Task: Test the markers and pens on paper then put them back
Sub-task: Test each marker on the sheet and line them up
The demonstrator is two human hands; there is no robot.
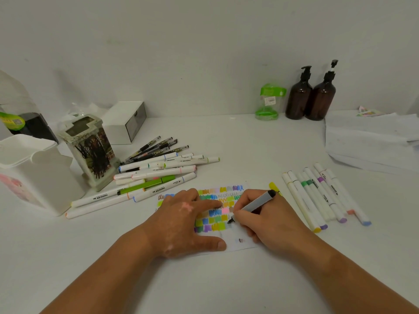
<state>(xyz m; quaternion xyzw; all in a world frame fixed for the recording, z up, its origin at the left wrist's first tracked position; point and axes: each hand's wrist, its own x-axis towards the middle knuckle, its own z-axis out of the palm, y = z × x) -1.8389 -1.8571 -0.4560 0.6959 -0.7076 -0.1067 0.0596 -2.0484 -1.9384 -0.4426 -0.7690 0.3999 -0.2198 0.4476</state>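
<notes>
Head cam, only view there is. White table [204, 282] against a white wall.

The paper [241, 244] lies in the middle, right in front of the person, w/ rows of colour swatches and squiggles over most of it. The left hand [181, 220] lies flat on the paper's left part, fingers straight, palm down, pressing it to the table, not gripping anything. The right hand [269, 223] grips a grey marker [257, 203], fingers curled round the barrel. The marker's dark tip is down on the paper, just right of the swatches in the lower rows. The barrel tilts up and to the right.

Task stuff otherwise:
- a messy pile of white markers [158, 174] left of the paper, w/ a couple of green ones mixed in, all lying flat
- black pens [156, 148] at the back of that pile
- a row of white markers [317, 196] right of the paper, side by side, coloured caps toward the person
- a yellow marker [274, 186] just behind the right hand, mostly hidden

Misc: a decorated pen holder [93, 150] stands upright beside the pile. A white bin [34, 171] sits far left and a white box [127, 122] behind the holder. At the back by the wall are two brown pump bottles [310, 98], touching or nearly, w/ a clear green-lidded container [268, 102] left of them. A stack of white sheets [371, 141] sits far right.
</notes>
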